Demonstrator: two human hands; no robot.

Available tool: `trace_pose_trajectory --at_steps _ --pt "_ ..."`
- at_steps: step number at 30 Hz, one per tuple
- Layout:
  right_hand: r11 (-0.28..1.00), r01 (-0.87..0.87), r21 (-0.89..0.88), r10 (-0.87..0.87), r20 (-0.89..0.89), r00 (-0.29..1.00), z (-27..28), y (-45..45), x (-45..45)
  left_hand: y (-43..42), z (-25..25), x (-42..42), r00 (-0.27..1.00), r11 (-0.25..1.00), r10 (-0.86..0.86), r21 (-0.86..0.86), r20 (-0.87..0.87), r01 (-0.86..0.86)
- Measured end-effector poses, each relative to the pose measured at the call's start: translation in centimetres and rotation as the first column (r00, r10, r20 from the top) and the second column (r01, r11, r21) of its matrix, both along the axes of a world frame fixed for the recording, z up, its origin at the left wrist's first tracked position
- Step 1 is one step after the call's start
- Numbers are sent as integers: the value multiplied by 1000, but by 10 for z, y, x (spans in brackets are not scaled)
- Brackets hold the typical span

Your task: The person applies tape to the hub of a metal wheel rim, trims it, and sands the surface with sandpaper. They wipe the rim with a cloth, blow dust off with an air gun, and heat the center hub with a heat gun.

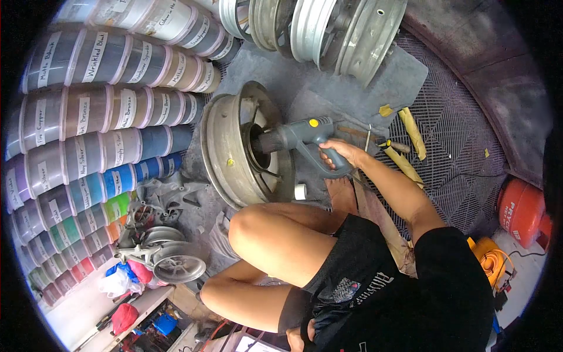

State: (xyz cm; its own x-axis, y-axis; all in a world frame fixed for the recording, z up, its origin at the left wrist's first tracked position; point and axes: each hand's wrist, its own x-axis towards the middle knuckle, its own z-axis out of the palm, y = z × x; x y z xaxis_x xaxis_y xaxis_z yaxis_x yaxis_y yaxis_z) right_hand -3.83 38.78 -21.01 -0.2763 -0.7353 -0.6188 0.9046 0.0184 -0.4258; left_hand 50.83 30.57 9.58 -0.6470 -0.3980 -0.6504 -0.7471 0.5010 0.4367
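My right hand [343, 154] is closed around the handle of a dark grey heat gun [296, 134] with a yellow round mark. The gun's nozzle points into the hub of a bare metal wheel rim [226, 149] that stands upright on the grey floor sheet. Low in the view, my left hand [298, 339] is beside my shorts, partly cut off and shaded, so its fingers are hard to make out. A small white roll [300, 192] lies between the rim and my foot.
Stacked labelled tubs [88, 111] fill the left side. More rims [314, 29] stand at the top. Yellow-handled tools [402, 164] and masking paper lie right of my right hand. A red gas cylinder [519, 211] stands far right; metal parts [176, 261] lie lower left.
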Motion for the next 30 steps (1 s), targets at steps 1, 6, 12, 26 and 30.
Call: trace_pose_trajectory --at_steps 1,6,12,26,30 --pt "1000 -1 -18 1 20 1000 1 0 1 2 -5 13 1000 999 23 -38 11 -23" --pt "998 43 -49 -36 132 991 4 -4 9 -1 -10 23 989 986 -131 -112 -68 123" --pt "993 75 -87 -60 164 985 1 -9 28 -6 -9 21 994 994 -103 17 -18 104" --pt "976 217 -33 -195 329 924 -25 -21 50 2 -27 31 942 967 255 41 -218 -252" --pt "977 211 36 -212 312 926 2 -21 49 2 -3 -9 993 999 1 -48 -122 -7"
